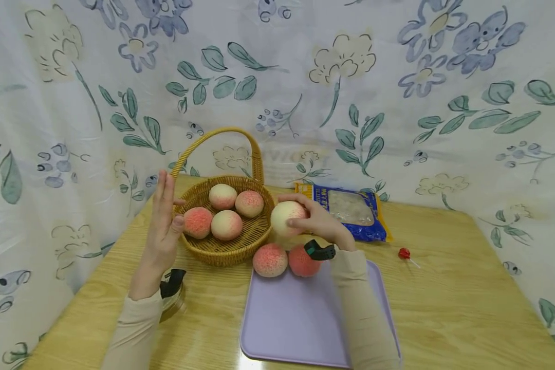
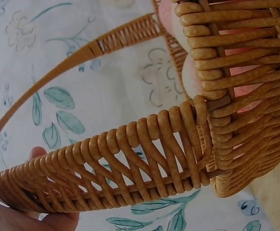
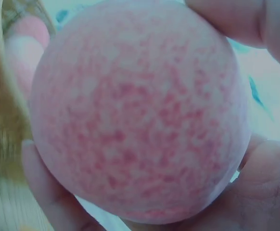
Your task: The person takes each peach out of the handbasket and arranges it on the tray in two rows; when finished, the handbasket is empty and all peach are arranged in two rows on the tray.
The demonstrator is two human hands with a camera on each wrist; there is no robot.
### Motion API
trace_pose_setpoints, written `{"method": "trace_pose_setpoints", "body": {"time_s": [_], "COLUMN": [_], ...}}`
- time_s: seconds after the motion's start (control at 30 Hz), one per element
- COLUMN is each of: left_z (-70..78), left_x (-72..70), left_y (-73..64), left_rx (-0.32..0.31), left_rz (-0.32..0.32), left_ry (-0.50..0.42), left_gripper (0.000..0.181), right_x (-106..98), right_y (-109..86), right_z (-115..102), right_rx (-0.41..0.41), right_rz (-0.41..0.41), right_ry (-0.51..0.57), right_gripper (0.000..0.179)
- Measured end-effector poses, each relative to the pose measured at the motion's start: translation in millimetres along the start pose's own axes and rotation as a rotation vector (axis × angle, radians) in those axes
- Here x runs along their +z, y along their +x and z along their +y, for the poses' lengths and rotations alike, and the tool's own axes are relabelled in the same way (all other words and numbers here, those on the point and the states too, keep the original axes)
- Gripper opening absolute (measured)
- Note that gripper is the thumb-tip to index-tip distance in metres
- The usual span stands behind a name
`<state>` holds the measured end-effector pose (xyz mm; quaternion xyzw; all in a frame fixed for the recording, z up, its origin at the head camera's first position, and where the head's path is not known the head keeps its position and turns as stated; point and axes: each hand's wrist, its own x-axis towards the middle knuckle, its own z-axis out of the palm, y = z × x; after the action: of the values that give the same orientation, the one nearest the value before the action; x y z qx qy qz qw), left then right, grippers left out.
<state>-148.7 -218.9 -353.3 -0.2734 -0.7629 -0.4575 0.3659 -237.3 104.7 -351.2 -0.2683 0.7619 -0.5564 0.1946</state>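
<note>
Just off the right rim of the wicker basket, above the far edge of the lilac tray, a pale, pink-flecked peach-like ball is held up in the person's right hand. That hand's fingers and thumb are spread round the ball and clamped on it from opposite sides, probably because so round a thing would roll from a narrower pinch. In the right wrist view the ball fills most of the picture, with the basket at one side.

The left hand is at the left base of the basket's handle. Some fingers point upward, while the left wrist view shows a fingertip on one side of the handle and the thumb on the other; with the hand cut off by that view's corner, how firmly they squeeze cannot be told. The hold looks meant to steady the basket.

Four similar balls lie inside the basket, whose raised wall should stop them rolling away. Two reddish balls sit side by side at the tray's far edge, near the basket and within easy reach. A blue packet lies behind the right hand, and a red lollipop well to the tray's right.
</note>
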Motion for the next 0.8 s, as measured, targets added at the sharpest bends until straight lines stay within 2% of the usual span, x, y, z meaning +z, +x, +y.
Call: {"method": "trace_pose_setpoints", "body": {"time_s": [0.17,0.43,0.57,0.7,0.8], "left_z": [-0.1,2.6,1.4,-2.5,-5.3], "left_x": [0.1,3.1,3.9,3.7,3.5], "left_y": [1.3,-0.9,-0.8,-1.0,-2.1], "left_rx": [0.004,-0.031,-0.018,0.016,0.029], "left_rz": [0.000,-0.008,-0.006,0.012,0.021], "left_ry": [-0.007,0.006,-0.001,-0.008,0.000], "left_gripper": [0.074,0.070,0.071,0.073,0.071], "right_x": [-28.0,-48.1,-51.7,-52.1,-52.3], "right_y": [-33.9,-87.3,-109.7,-119.4,-121.8], "right_z": [18.6,48.8,57.8,60.6,63.0], "right_rx": [0.028,0.058,0.095,0.173,0.194], "right_rz": [0.050,0.124,0.109,0.055,0.032], "right_ry": [0.035,-0.003,-0.106,-0.274,-0.294], "right_gripper": [0.054,0.053,0.053,0.054,0.055]}}
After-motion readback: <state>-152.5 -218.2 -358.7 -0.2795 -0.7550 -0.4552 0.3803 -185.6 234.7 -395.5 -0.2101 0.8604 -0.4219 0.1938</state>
